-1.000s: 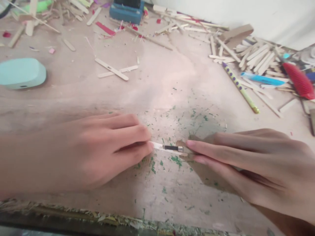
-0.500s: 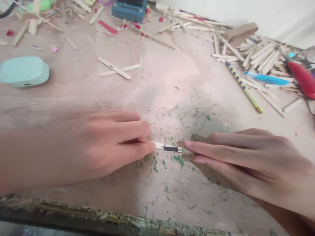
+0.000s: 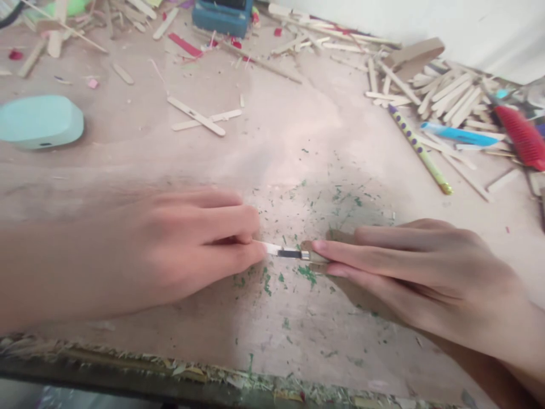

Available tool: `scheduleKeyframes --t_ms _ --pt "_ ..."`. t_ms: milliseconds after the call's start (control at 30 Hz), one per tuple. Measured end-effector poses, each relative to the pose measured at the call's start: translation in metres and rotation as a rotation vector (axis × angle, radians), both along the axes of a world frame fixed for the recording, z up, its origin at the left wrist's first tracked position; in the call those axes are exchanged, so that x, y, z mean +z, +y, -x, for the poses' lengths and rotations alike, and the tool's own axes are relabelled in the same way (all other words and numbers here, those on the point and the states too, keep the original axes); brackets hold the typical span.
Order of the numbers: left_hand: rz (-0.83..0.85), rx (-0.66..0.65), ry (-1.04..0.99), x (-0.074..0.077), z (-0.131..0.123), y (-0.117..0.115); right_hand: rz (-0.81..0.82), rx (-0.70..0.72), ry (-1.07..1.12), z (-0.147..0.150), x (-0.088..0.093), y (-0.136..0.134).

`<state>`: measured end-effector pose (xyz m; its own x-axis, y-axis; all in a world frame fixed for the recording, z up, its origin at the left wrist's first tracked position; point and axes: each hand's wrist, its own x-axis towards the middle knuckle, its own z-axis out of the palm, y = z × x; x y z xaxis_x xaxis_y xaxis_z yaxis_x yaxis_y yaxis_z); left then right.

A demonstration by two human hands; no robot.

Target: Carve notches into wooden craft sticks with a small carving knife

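My left hand (image 3: 191, 247) rests low over the table, fingers closed around a pale craft stick (image 3: 271, 249), of which only a short end shows past the thumb and fingertips. From the other side, my right hand (image 3: 426, 272) pinches the handle of a small carving chisel (image 3: 290, 254). It has a dark flat blade, a silver collar and a light handle mostly covered by the fingers. The blade's tip meets the end of the stick. Green shavings (image 3: 307, 275) lie scattered on the table around and beneath both hands.
A pale blue rounded case (image 3: 40, 122) is at left, two crossed craft sticks (image 3: 198, 117) beyond my left hand. On the right lie a dotted pencil (image 3: 419, 149), a light-blue tool (image 3: 460, 134), a red handle (image 3: 520, 136) and heaped sticks (image 3: 460, 96). A blue block (image 3: 222, 18) stands behind.
My right hand and the chisel have shifted slightly left, so the blade sits nearer the left fingertips and less of the stick shows. My left hand stays almost in place.
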<state>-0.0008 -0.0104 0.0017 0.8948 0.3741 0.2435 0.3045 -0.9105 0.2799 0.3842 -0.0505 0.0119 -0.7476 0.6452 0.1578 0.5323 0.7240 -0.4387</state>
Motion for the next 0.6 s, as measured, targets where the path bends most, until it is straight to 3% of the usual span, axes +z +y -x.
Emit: scheduleKeyframes --t_ms 300,600 --pt "0.068 0.002 -0.029 -0.0005 0.0020 0.0018 0.048 -0.002 0.095 0.0087 0.0035 0.0012" --pt "0.066 0.017 -0.006 0.0023 0.0037 -0.0017 0.079 -0.029 0.054 0.0086 0.0027 0.0001"
